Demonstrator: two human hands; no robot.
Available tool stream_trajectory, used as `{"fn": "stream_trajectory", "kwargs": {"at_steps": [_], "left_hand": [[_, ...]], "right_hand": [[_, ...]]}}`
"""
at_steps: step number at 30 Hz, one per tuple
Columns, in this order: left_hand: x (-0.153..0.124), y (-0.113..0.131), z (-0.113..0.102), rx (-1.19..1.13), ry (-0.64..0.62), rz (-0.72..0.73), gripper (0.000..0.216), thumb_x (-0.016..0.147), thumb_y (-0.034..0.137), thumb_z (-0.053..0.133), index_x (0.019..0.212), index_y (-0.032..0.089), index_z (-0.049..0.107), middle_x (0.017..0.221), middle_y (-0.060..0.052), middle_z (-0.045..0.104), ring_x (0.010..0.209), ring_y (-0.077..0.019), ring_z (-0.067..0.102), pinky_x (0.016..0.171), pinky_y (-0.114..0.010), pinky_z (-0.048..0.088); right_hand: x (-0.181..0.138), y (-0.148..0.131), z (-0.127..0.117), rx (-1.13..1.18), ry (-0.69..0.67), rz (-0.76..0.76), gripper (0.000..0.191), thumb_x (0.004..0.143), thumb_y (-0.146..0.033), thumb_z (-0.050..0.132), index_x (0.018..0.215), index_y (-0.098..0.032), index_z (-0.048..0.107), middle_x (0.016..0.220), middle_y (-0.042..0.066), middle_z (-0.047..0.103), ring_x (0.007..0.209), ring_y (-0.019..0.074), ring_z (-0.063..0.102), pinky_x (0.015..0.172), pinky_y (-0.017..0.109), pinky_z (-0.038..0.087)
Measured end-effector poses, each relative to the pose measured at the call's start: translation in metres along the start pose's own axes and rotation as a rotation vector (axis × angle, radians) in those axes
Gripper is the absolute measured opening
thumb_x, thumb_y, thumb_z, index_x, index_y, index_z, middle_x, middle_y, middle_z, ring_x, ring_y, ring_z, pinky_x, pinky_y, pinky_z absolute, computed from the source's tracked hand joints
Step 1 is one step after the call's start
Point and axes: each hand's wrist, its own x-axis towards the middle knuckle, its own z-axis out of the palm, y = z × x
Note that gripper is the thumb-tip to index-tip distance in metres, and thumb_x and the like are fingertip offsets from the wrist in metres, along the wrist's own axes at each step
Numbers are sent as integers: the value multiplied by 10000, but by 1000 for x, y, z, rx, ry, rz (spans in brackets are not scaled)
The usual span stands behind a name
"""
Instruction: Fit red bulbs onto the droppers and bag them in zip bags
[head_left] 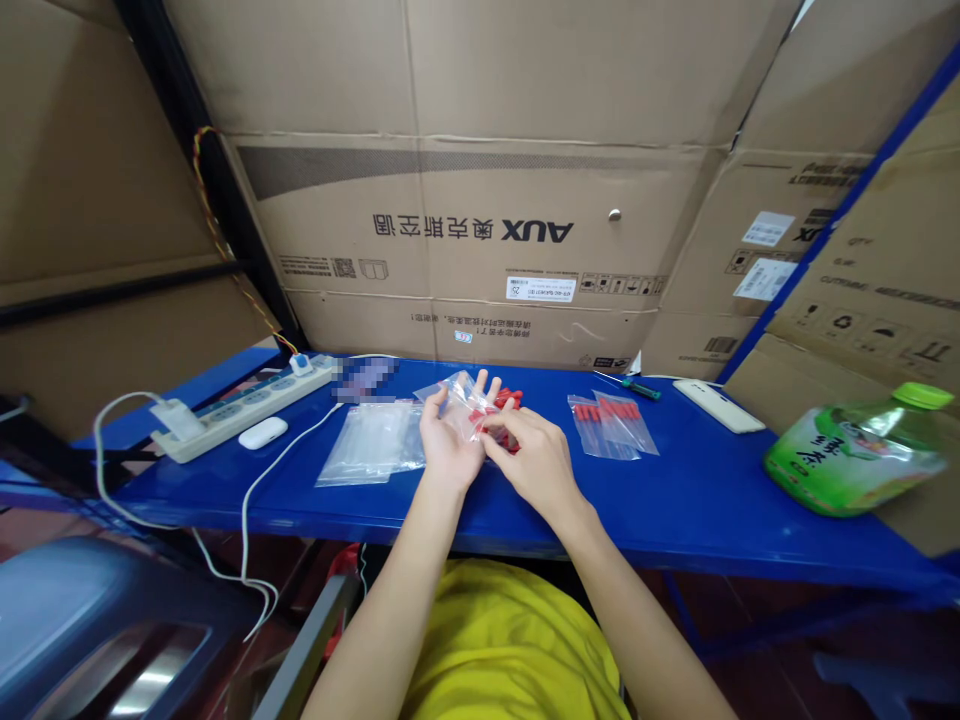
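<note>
In front of me my left hand [452, 443] is turned palm up, its thumb holding a clear plastic zip bag [461, 392] against the fingers. My right hand [541, 457] pinches a small red piece at the bag's mouth; its fingertips partly hide it. Behind the hands lies a pile of small red pieces [510, 395], too small to tell their exact kind. To the left is a stack of clear zip bags [364, 447]. On the right, two clear bags [615, 430] each hold several red pieces in a row.
The blue table [697, 490] carries a white power strip [247, 408], a white earbud case [262, 432], a white cable and a blurred-out item on the left. A green-handled screwdriver [640, 388], a white phone [718, 406] and a green-labelled bottle [855, 455] lie right. Cardboard [480, 180] walls the back.
</note>
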Motion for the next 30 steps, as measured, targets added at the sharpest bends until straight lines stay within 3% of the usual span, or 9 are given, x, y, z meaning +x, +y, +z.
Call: {"fn": "stream_trajectory", "kwargs": {"at_steps": [4, 12, 19, 25, 28, 30], "left_hand": [[0, 0, 0, 7, -13, -11, 244, 923, 305, 575, 1132, 205, 650, 1389, -150, 686, 1400, -359, 610, 1175, -650, 472], [1, 0, 0, 20, -11, 0, 247, 939, 316, 567, 1143, 205, 649, 1404, -148, 683, 1405, -364, 607, 1179, -649, 470], [-1, 0, 0, 5, -15, -9, 255, 938, 310, 578, 1172, 223, 633, 1419, -145, 675, 1397, -359, 615, 1160, -658, 486], [-1, 1, 1, -50, -2, 24, 248, 945, 315, 577, 1171, 232, 636, 1402, -138, 684, 1397, -347, 616, 1161, -650, 487], [0, 1, 0, -77, -2, 46, 240, 950, 327, 572, 1156, 229, 645, 1398, -130, 686, 1397, -337, 619, 1176, -645, 477], [1, 2, -2, -93, -8, 58, 242, 950, 338, 570, 1150, 227, 648, 1401, -127, 681, 1398, -329, 618, 1181, -637, 477]], "right_hand": [[0, 2, 1, -50, -13, 56, 95, 984, -254, 710, 1029, -266, 793, 1018, 40, 808, 957, 221, 728, 897, 310, 537], [1, 1, -3, -7, -64, -15, 156, 995, -191, 665, 1044, -253, 800, 1098, 44, 808, 1052, 226, 719, 956, 323, 527], [2, 6, -19, 133, -112, 22, 228, 984, -152, 635, 1105, -254, 798, 1041, 42, 798, 889, 187, 723, 833, 284, 539], [3, 9, -50, 126, -271, 11, 174, 988, -171, 634, 1025, -252, 784, 996, 8, 806, 829, 166, 716, 763, 262, 492], [-1, 13, -64, 44, -425, 74, 54, 944, -216, 728, 969, -246, 765, 908, -9, 793, 799, 167, 709, 721, 259, 463], [-6, 16, -67, -62, -531, 131, 85, 885, -248, 809, 957, -249, 764, 896, -3, 782, 810, 182, 708, 712, 264, 453]]}}
